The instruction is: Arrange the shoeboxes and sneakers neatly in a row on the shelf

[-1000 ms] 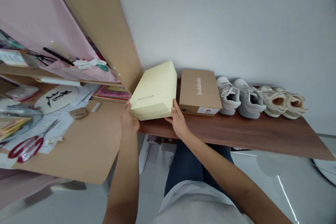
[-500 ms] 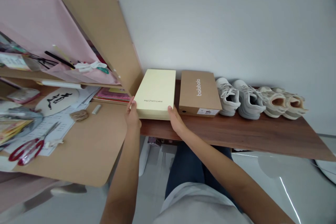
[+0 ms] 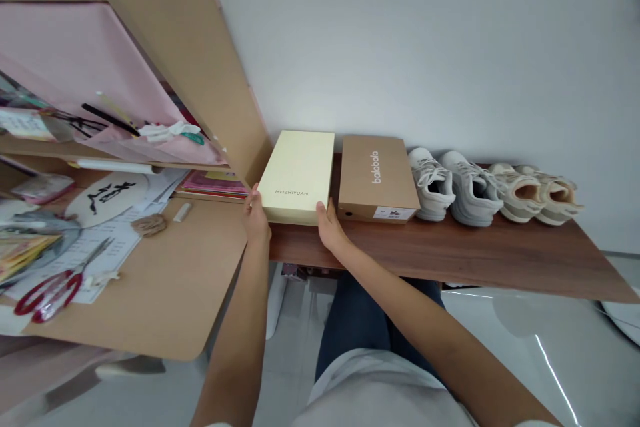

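Observation:
A pale yellow shoebox (image 3: 299, 172) marked MEIZHIYUAN lies flat on a dark wooden shelf (image 3: 450, 253), against the wall. My left hand (image 3: 257, 219) grips its front left corner, thumb on the lid edge. My right hand (image 3: 329, 229) holds its front right corner, fingers against the side. A brown cardboard shoebox (image 3: 376, 175) marked balabala sits just right of the yellow one, nearly touching it.
Two pairs of pale sneakers (image 3: 493, 190) line the shelf to the right. At left stands a light wooden desk (image 3: 165, 280) with red-handled scissors (image 3: 45, 290), papers, a twine ball (image 3: 149, 223) and an upright shelf panel (image 3: 220, 80) beside the yellow box.
The yellow box was tilted up on its edge a second ago; it now lies flat on the shelf, pushed back toward the wall. Both hands stayed on its front corners.

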Available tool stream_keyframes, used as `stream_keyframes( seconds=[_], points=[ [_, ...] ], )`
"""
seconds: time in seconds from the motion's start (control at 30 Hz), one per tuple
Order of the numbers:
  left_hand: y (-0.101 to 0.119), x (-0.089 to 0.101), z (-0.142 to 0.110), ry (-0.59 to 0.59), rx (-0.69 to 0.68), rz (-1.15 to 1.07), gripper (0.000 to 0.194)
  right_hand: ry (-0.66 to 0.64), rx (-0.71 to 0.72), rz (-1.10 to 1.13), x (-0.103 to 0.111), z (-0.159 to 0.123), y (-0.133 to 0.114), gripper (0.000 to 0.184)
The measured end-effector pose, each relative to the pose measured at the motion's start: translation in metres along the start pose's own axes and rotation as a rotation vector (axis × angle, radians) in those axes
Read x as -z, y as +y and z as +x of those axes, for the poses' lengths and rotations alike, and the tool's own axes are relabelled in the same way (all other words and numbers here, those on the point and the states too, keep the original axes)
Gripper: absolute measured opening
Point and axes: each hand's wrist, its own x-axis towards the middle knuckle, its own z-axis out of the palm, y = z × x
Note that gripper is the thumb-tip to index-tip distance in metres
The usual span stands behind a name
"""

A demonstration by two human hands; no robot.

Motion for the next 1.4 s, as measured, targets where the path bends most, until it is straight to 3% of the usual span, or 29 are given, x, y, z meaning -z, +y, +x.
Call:
stream_keyframes(
  seconds=[0.17, 0.27, 0.33, 0.4, 0.47, 0.6, 0.7, 0.83, 1.0, 1.27, 1.4],
  points=[
    [0.009, 0.002, -0.004, 0.032, 0.006, -0.019, 0.055, -0.07, -0.013, -0.04, 0.017, -0.034, -0.015, 0.102],
    [0.032, -0.001, -0.027, 0.113, -0.129, 0.05, 0.057, -0.132, 0.155, -0.096, 0.054, -0.067, -0.03, 0.088],
    [0.053, -0.01, -0.053, 0.095, -0.257, 0.132, 0.056, -0.057, 0.293, -0.14, 0.087, -0.079, -0.04, 0.076],
    [0.072, -0.026, -0.082, -0.006, -0.327, 0.184, 0.054, 0.081, 0.374, -0.21, 0.122, -0.078, -0.046, 0.07],
    [0.082, -0.047, -0.108, -0.154, -0.31, 0.188, 0.053, 0.218, 0.404, -0.294, 0.153, -0.067, -0.047, 0.07],
    [0.067, -0.085, -0.134, -0.471, -0.1, 0.13, 0.055, 0.357, 0.39, -0.382, 0.192, -0.042, -0.032, 0.071],
    [0.036, -0.103, -0.136, -0.528, 0.015, 0.147, 0.063, 0.361, 0.357, -0.388, 0.201, -0.032, -0.017, 0.071],
    [0.001, -0.113, -0.136, -0.415, 0.095, 0.238, 0.066, 0.363, 0.3, -0.36, 0.201, -0.022, -0.004, 0.076],
    [-0.02, -0.117, -0.137, -0.317, 0.226, 0.264, 0.071, 0.348, 0.162, -0.176, 0.2, -0.002, 0.01, 0.075],
    [-0.003, -0.12, -0.141, -0.288, 0.179, 0.216, 0.071, 0.313, 0.135, 0.008, 0.198, -0.006, 0.021, 0.069],
    [0.016, -0.117, -0.146, -0.284, 0.057, 0.203, 0.068, 0.318, -0.002, 0.143, 0.2, -0.021, 0.016, 0.076]
  ],
)
